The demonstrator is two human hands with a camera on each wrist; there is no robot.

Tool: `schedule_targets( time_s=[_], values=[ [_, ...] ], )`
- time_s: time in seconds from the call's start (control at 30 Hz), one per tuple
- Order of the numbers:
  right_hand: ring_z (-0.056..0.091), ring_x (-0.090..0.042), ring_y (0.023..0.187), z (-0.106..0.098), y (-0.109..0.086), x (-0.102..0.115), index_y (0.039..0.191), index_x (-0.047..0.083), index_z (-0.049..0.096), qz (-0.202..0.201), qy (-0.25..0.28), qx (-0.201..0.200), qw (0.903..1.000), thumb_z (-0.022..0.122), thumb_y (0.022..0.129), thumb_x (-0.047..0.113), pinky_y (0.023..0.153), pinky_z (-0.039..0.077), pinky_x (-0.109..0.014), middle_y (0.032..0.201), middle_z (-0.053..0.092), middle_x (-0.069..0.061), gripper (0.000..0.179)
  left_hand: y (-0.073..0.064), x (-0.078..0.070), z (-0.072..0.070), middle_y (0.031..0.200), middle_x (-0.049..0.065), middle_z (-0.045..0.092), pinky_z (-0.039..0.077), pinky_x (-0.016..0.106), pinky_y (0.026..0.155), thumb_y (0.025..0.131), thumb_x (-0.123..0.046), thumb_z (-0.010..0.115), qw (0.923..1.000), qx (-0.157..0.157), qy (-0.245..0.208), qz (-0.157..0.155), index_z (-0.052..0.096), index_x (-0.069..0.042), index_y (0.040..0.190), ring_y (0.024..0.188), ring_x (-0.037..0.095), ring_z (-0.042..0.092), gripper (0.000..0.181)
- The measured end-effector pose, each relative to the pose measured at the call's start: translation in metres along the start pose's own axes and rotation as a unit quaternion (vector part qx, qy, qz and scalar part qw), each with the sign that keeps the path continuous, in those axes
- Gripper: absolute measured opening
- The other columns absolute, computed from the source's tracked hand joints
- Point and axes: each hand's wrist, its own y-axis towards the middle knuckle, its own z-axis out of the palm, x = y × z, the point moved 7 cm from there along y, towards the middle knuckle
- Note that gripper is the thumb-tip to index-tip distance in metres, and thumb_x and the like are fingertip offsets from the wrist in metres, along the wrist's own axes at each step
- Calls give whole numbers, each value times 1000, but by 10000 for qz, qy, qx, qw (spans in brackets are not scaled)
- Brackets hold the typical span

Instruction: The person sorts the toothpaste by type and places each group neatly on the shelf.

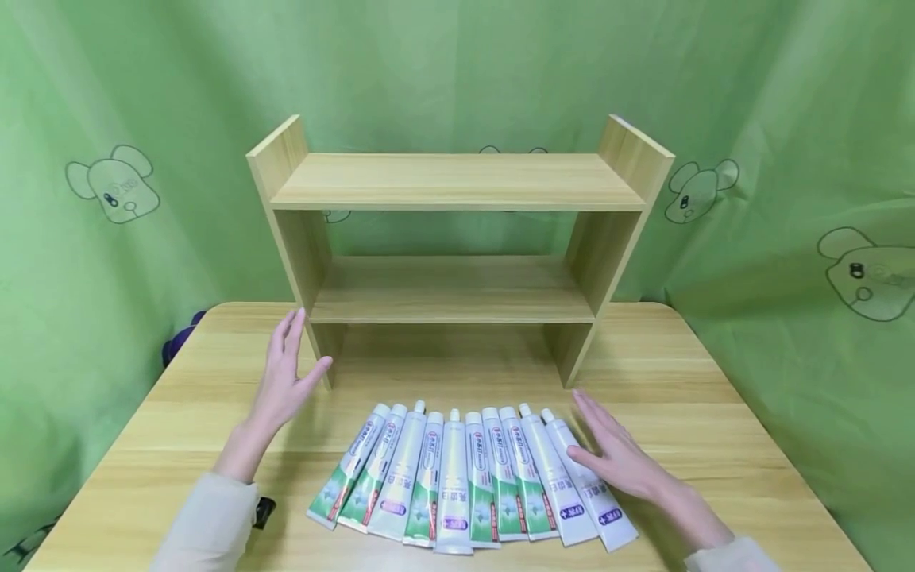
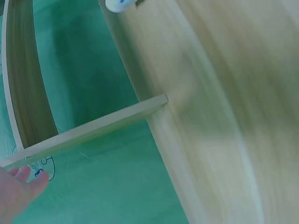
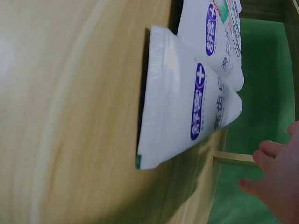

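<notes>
i count ten toothpaste tubes in one fanned row on the table (image 1: 722,445), near side, center, in front of the shelf. six are green-and-white tubes (image 1: 377,467), four are white tubes with purple labels (image 1: 454,477). one wooden desktop shelf (image 1: 457,294): two boards, two side panels. two hands, both holding nothing that i can see.

left hand (image 1: 282,389): fingers extended, thumb held apart, just beside the shelf's left side panel (image 1: 286,242). can't tell if it touches. right hand (image 1: 622,457): fingers stretched out, thumb apart, at the right end of the row; thumb overlaps the rightmost tube (image 1: 599,502) from above. my right wrist view shows fingers past its cap end; contact i can't confirm.

cut off: both sleeves (image 1: 207,516) at the near edge; most of the left hand in its wrist view; one mouse outline (image 1: 875,274) at far right. more outlines sit partly hidden behind the shelf. purple object (image 1: 171,347) past the table's left edge is half hidden, can't identify. fine tube print too small to read.

materials: pale wood grain on shelf and table, rounded far table corners; tubes glossy, flat crimped near ends, white caps pointing far; green curtain (image 1: 443,71) is creased fabric.
</notes>
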Motion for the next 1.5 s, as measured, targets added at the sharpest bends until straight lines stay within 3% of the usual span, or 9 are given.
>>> schedule_targets(
  time_s=[0.17,0.33,0.57,0.73,0.97,1.07,1.17,1.3,1.5],
  values=[
    [29,-53,122,-2,-5,-6,146,4,9,66,509,18,9987,55,90,20,90,29,-72,139,23,-33,74,15,-4,-6,146,22,18,22,68,99,82,-16,62,9992,-178,-81,355,17,-13,146,131,44,21,79],
    [43,-48,111,-4,-9,-11,144,-2,13,188,661,36,9976,53,91,20,81,42,-66,126,38,-32,70,29,-6,-13,145,24,22,23,66,101,83,-13,61,9979,-375,-58,527,20,-11,145,129,46,25,74],
    [51,-36,100,-2,-16,-19,141,-7,17,467,646,148,9967,52,91,21,80,48,-56,114,48,-26,67,43,-8,-23,142,27,27,25,62,103,84,-7,59,9942,-702,-11,811,24,-7,143,128,46,28,69],
    [51,-28,102,1,-21,-27,141,-8,16,642,803,245,9944,49,94,22,88,46,-52,112,51,-19,66,49,-3,-25,141,26,30,26,57,105,84,-6,59,9926,-726,71,973,26,-3,142,128,44,30,67],
    [49,-4,92,7,-28,-31,141,-9,13,690,981,493,9916,46,96,24,83,47,-24,103,52,-5,65,53,7,-25,142,24,31,30,53,105,84,-4,61,9940,-524,303,911,22,-4,143,122,45,38,71],
    [48,-2,91,8,-31,-32,141,-10,12,655,1166,633,9890,47,95,21,84,46,-20,103,51,-7,66,53,9,-26,139,26,34,39,56,96,81,-3,64,9929,-534,402,980,21,-7,144,112,48,46,76],
    [48,-3,88,9,-32,-31,140,-13,10,535,1411,825,9851,49,93,15,80,47,-19,103,49,-10,67,53,10,-26,135,28,38,52,51,73,79,-3,67,9907,-559,562,1108,17,-13,146,97,48,55,84],
    [46,-5,81,12,-34,-31,138,-15,11,425,1672,1042,9795,57,85,9,71,47,-19,100,46,-12,74,54,10,-26,129,30,45,45,36,43,76,-5,71,9869,-579,759,1297,11,-23,147,83,46,59,94],
    [45,-7,81,14,-35,-27,136,-15,18,362,1784,1185,9761,66,78,12,71,47,-19,98,45,-11,80,54,14,-25,116,33,53,47,37,43,73,-3,74,9859,-601,816,1331,8,-31,147,77,43,60,103]
  ],
)
